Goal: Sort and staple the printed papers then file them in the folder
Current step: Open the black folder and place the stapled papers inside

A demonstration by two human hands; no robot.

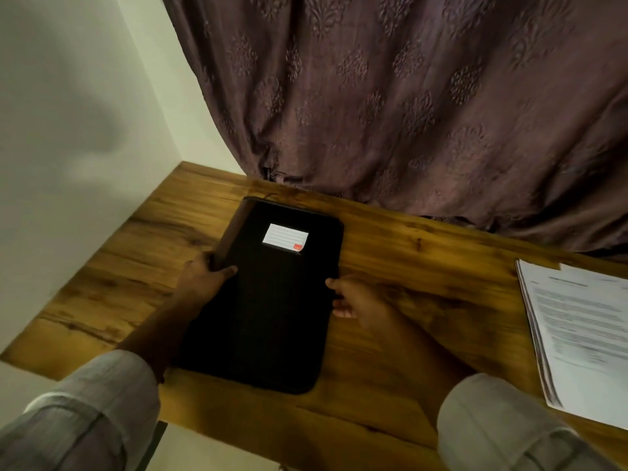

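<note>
A black folder (272, 300) with a white label near its top lies flat and closed on the wooden table (407, 266), left of centre. My left hand (204, 277) grips the folder's left spine edge, thumb on the cover. My right hand (353, 299) holds the folder's right edge with curled fingers. A stack of printed papers (584, 334) lies at the table's right side, apart from both hands. No stapler is in view.
A brown patterned curtain (407, 96) hangs along the table's far edge. A pale wall (68, 130) borders the table on the left. Bare wood lies between the folder and the papers. The table's near edge runs under my sleeves.
</note>
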